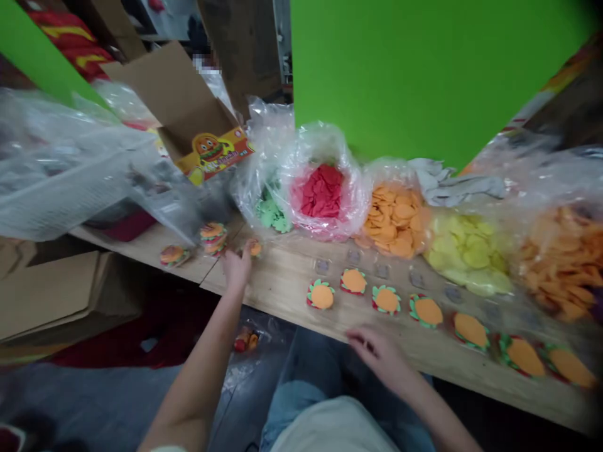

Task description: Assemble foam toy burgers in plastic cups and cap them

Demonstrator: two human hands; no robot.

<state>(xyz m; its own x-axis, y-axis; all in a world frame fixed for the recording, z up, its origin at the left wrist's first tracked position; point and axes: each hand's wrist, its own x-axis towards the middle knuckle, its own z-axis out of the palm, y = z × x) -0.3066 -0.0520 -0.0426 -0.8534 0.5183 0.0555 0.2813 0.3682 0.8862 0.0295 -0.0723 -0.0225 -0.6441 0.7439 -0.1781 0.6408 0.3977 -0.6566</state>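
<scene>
My left hand (pixel 237 267) reaches to the left end of the wooden table (pixel 292 282) and its fingers close on a small layered burger stack (pixel 255 248). Two finished stacks (pixel 213 237) lie just left of it, with another (pixel 173 255) further left. My right hand (pixel 379 351) rests at the table's near edge with fingers loosely curled and nothing visible in them. In front of it runs a row of several part-built stacks with orange tops (pixel 386 299).
Open plastic bags along the back hold green (pixel 271 210), red (pixel 323 191), orange (pixel 396 216) and yellow (pixel 466 251) foam pieces. A burger-printed cardboard box (pixel 207 147) stands at the back left. Crumpled plastic (pixel 70 169) covers the left. Grey cloth gloves (pixel 456 185) lie behind the bags.
</scene>
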